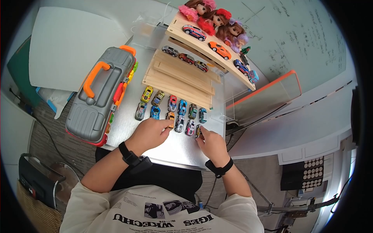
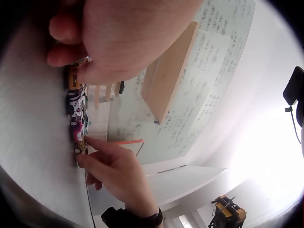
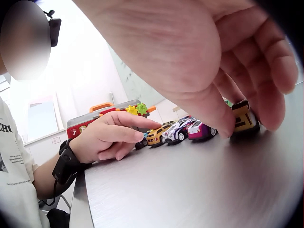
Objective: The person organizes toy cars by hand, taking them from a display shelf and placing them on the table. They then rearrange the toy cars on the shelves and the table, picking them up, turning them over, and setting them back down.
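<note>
My right hand (image 1: 214, 145) pinches a yellow-and-black toy car (image 3: 244, 118) between thumb and fingers, at the right end of the nearer row. The car stands on its wheels on the metal tabletop. At the middle of that row, my left hand (image 1: 149, 134) touches an orange toy car (image 3: 160, 136) with its straight index finger; the lower fingers are loosely curled. Between the hands stand a white-and-purple car (image 1: 179, 124) and a pink-and-white car (image 1: 190, 127). A blue car (image 1: 155, 113) is just left of the orange one. Behind runs a second row, with a red car (image 1: 172, 103) in it.
A grey toolbox (image 1: 95, 101) with orange handles fills the table's left side. Wooden shelves (image 1: 178, 79) stand behind the rows, bearing several toy cars. Dolls (image 1: 215, 19) sit on the top shelf. The metal table's front edge (image 1: 163, 164) lies close to the body.
</note>
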### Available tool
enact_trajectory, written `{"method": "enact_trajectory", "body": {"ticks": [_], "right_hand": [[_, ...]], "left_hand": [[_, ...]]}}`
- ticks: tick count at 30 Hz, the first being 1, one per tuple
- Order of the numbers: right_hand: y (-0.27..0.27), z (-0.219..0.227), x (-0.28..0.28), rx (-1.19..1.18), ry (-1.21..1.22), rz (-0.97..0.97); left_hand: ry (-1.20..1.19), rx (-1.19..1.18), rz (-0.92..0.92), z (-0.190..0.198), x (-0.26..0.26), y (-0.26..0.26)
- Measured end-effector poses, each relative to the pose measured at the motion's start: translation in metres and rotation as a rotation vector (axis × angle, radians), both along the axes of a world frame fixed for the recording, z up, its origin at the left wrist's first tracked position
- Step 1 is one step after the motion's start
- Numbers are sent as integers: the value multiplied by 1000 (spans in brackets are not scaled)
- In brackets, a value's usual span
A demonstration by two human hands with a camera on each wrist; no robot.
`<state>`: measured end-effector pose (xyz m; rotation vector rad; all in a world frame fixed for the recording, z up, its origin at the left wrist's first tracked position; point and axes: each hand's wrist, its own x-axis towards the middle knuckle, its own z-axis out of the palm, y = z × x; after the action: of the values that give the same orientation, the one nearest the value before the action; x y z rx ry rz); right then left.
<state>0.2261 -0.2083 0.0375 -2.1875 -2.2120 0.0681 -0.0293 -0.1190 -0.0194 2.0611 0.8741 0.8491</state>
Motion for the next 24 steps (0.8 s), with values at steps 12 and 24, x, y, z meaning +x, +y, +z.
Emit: {"method": "enact_trajectory", "body": {"ticks": [12, 24], "right_hand": [[4, -5, 1, 57, -36, 3], [11, 3, -9, -21, -93, -80]], "left_hand": [[17, 12, 7, 2, -1, -1], [-1, 33, 3, -4, -2, -3]]}}
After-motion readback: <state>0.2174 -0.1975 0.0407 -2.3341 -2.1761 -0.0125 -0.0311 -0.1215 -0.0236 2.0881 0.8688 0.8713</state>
